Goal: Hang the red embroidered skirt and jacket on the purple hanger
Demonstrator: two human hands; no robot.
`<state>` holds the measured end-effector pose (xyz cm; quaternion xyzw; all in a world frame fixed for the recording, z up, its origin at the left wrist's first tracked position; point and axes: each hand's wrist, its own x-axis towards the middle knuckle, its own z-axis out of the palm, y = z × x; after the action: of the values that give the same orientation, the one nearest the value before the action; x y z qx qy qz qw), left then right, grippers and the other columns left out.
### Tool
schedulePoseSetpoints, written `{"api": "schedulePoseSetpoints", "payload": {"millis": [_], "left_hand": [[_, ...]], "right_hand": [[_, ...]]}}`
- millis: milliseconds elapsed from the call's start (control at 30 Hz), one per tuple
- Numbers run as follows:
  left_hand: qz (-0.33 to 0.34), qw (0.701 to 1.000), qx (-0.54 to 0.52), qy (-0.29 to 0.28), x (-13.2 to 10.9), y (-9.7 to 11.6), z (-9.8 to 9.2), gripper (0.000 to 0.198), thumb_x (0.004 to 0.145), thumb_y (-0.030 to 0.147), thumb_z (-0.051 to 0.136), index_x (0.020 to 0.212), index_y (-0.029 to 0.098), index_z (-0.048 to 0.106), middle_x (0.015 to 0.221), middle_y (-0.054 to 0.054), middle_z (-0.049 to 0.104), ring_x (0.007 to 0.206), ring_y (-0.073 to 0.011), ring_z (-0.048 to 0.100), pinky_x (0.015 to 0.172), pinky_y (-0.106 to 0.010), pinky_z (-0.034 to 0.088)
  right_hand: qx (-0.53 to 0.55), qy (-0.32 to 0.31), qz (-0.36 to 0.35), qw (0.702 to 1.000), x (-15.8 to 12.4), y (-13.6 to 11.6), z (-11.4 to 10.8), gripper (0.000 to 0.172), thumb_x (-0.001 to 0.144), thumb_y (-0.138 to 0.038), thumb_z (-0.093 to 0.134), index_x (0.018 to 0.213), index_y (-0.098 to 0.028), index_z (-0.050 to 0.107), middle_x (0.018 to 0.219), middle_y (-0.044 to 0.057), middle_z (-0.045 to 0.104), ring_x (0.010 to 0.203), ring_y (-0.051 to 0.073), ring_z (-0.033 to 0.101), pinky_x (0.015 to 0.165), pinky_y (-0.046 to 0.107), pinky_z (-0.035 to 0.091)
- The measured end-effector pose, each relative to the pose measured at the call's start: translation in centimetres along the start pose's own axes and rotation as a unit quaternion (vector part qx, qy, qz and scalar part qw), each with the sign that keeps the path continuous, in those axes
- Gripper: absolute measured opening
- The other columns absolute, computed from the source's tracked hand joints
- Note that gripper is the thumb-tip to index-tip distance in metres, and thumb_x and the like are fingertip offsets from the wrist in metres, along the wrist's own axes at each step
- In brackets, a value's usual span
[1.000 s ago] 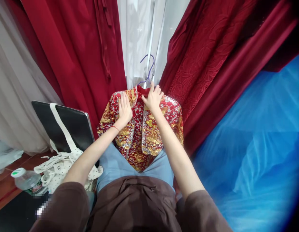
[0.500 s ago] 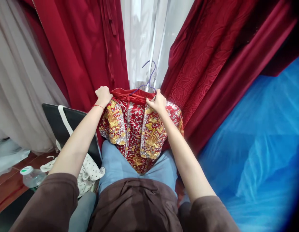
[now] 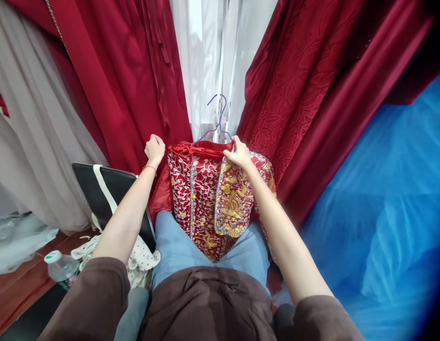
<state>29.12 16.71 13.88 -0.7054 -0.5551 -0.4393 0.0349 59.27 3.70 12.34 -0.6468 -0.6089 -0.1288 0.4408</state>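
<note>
A red embroidered jacket [image 3: 206, 199] with gold and silver thread lies against my lap and hangs on a thin purple wire hanger [image 3: 219, 124]. My right hand [image 3: 238, 152] is closed on its upper right part, thumb in front, above a folded gold-embroidered sleeve [image 3: 234, 203]. Just off the jacket's upper left edge, my left hand [image 3: 155, 149] has its fingers curled; what they hold, if anything, is hidden. Plain red fabric [image 3: 161, 192] shows below that hand. Thin red ties [image 3: 179, 149] bunch at the jacket's top left.
Red drapes of cloth [image 3: 131, 80] and patterned red fabric [image 3: 287, 94] hang either side of white sheer cloth [image 3: 197, 61]. Blue fabric [image 3: 376, 213] spreads at right. A black panel [image 3: 115, 189], a spotted white cloth [image 3: 143, 258] and a plastic bottle [image 3: 59, 267] are at left.
The gold-embroidered left sleeve has gone from the jacket's front, baring the silver pattern and plain red fabric at the side. My left hand is now off the top edge. My right hand keeps its grip.
</note>
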Motion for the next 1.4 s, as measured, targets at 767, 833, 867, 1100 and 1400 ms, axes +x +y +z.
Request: {"api": "schedulePoseSetpoints", "payload": {"millis": [767, 833, 867, 1100, 1400], "left_hand": [[0.27, 0.925, -0.221, -0.149, -1.4, 6.9, 2.9, 0.033, 0.1, 0.039, 0.037, 0.09, 0.018, 0.062, 0.085, -0.005, 0.068, 0.077, -0.018, 0.061, 0.075, -0.027, 0.04], [0.269, 0.925, -0.221, -0.151, -1.3, 6.8, 2.8, 0.033, 0.1, 0.038, 0.038, 0.089, 0.019, 0.062, 0.079, -0.004, 0.066, 0.072, -0.0174, 0.059, 0.073, -0.027, 0.04], [0.27, 0.924, -0.222, -0.155, -1.2, 6.7, 2.7, 0.033, 0.1, 0.039, 0.038, 0.089, 0.019, 0.062, 0.075, -0.003, 0.064, 0.069, -0.0172, 0.058, 0.071, -0.027, 0.039], [0.261, 0.922, -0.225, -0.175, -0.6, 6.3, 2.4, 0.034, 0.099, 0.043, 0.041, 0.09, 0.019, 0.064, 0.068, -0.001, 0.059, 0.065, -0.0172, 0.055, 0.067, -0.026, 0.038], [0.271, 0.933, -0.172, -0.166, -0.4, 6.2, 1.3, 0.036, 0.098, 0.041, 0.039, 0.091, 0.019, 0.067, 0.08, -0.005, 0.069, 0.073, -0.019, 0.059, 0.073, -0.027, 0.038]], "right_hand": [[-0.118, -0.18, -0.206, 0.955, -1.3, 0.3, -6.4, 0.031, 0.095, -0.039, 0.044, 0.109, -0.018, 0.062, 0.1, 0.009, 0.062, 0.087, 0.022, 0.058, 0.08, 0.034, 0.045], [-0.182, -0.186, -0.2, 0.944, -1.1, 0.1, -7.4, 0.026, 0.091, -0.032, 0.05, 0.11, -0.02, 0.062, 0.101, 0.009, 0.064, 0.084, 0.021, 0.058, 0.071, 0.03, 0.04], [-0.212, -0.178, -0.193, 0.941, -1.3, 0.1, -7.9, 0.025, 0.091, -0.029, 0.05, 0.11, -0.021, 0.063, 0.101, 0.008, 0.066, 0.084, 0.021, 0.058, 0.068, 0.029, 0.038], [-0.258, -0.084, -0.123, 0.955, -5.1, 0.9, -11.9, 0.022, 0.09, -0.027, 0.046, 0.101, -0.022, 0.065, 0.099, 0.008, 0.071, 0.082, 0.022, 0.062, 0.058, 0.027, 0.029], [-0.04, -0.012, -0.064, 0.997, -9.6, 3.5, -13.3, 0.011, 0.086, -0.028, 0.049, 0.089, -0.021, 0.058, 0.075, 0.003, 0.065, 0.061, 0.016, 0.053, 0.063, 0.028, 0.04]]}}
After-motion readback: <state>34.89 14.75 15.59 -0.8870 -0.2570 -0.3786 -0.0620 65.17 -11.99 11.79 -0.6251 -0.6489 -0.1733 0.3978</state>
